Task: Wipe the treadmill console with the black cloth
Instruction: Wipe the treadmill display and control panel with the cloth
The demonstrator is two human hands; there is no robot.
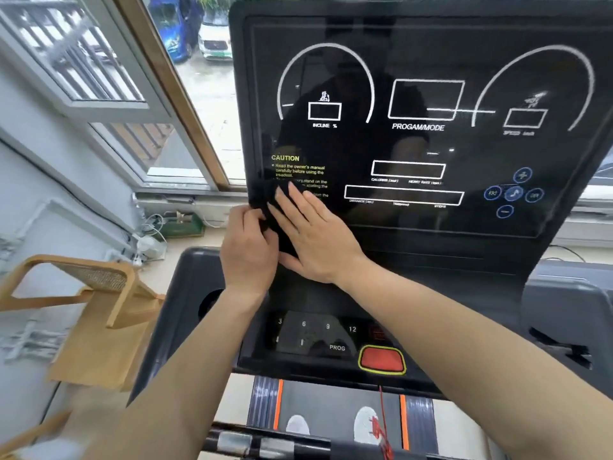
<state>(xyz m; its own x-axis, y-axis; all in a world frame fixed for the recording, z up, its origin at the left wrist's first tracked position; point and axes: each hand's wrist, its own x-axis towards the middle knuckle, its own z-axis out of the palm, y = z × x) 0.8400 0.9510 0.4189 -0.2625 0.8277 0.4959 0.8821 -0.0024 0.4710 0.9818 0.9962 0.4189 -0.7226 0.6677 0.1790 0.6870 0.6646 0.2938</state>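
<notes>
Black cloth [269, 210] at the treadmill console [414, 141] lower left corner, left hand [248, 250] pinching it, right hand [315, 234] spread flat on it.

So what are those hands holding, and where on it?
The black cloth: the left hand pinches its left edge, while the right hand lies flat on it, pressing it against the treadmill console.

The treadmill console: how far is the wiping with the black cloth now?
Just starting, apparently. Both hands, the left hand and the right hand, press the black cloth on the lower left corner of the console, over the CAUTION text. Nothing shows as visibly cleaned. The rest of the screen and the button panel remain.
</notes>
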